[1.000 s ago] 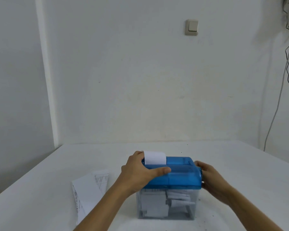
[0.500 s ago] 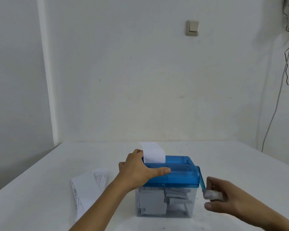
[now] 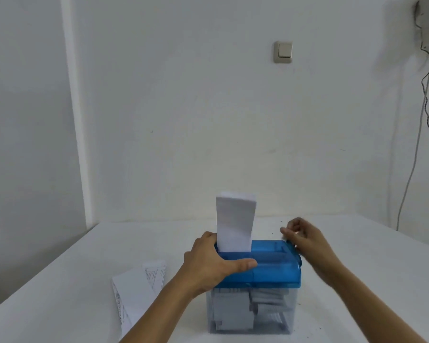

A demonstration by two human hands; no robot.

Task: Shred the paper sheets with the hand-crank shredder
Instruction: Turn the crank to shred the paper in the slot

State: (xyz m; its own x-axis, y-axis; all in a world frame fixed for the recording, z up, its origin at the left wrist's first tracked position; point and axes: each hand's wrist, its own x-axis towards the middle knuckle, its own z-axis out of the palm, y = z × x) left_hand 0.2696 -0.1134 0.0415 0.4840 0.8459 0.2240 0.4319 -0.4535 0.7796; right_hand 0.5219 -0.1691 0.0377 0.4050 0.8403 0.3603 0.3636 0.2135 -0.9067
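Shredder (image 3: 277, 276): sitting front and centre on the white table (image 3: 60, 293), its blue lid (image 3: 272, 258) topping a clear bin (image 3: 290, 308) that is holding cut paper (image 3: 233, 308).
Paper strip (image 3: 235, 221): standing upright in the slot at the lid's left end.
Left hand (image 3: 213, 263): gripping the lid, thumb stretching along the front, fingers curling over the far edge.
Right hand (image 3: 307, 241): hovering at the lid's right end, fingers curling together. Blur is hiding whether they are pinching the crank, so I cannot tell.
Paper sheets (image 3: 134, 290): lying stacked on the table, left of the shredder.
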